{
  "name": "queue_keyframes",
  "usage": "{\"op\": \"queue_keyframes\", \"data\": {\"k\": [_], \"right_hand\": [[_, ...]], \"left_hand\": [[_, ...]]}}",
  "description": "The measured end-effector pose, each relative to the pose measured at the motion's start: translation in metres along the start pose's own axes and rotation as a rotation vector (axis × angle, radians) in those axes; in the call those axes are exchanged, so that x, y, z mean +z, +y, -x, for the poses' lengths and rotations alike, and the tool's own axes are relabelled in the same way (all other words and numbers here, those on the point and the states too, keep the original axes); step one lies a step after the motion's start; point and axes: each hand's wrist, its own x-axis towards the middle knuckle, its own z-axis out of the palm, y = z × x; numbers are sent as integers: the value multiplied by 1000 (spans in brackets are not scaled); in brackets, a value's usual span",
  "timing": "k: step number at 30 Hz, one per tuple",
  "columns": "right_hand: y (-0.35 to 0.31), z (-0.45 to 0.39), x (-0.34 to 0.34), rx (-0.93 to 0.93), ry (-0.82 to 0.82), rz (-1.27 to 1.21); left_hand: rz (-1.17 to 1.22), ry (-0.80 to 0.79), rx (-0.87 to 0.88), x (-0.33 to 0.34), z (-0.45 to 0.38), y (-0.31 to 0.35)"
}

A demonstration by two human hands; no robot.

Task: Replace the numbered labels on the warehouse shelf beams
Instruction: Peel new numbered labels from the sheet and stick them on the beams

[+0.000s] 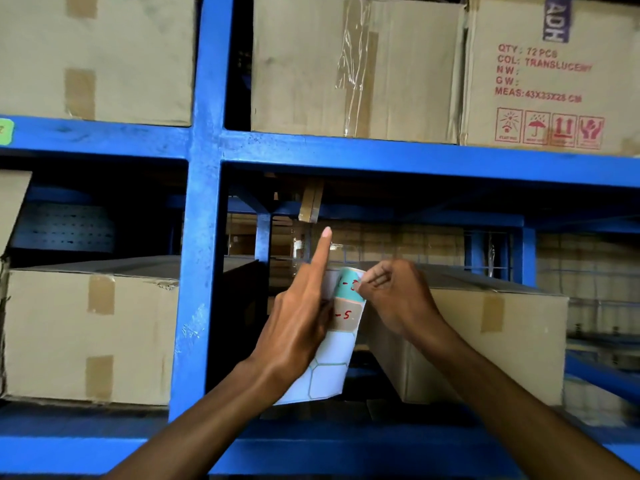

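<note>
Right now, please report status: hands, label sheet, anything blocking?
Left hand holds label sheet, index finger raised. Right hand pinches teal label at sheet's top. Nothing blocking blue beam.

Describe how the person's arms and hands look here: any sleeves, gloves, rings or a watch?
Both forearms are bare up to the frame's bottom edge, with no sleeves in view. The left hand and right hand wear no gloves, and no rings, watch or bracelet show. The one fingernail plainly visible is short and unpainted.
</note>
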Motion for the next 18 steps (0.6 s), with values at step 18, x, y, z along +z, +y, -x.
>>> {"op": "queue_keyframes", "data": {"k": [18], "right_hand": [[-32,-17,-42,7,-267,-77]], "left_hand": [[76,-30,10,-10,0,-39]]}}
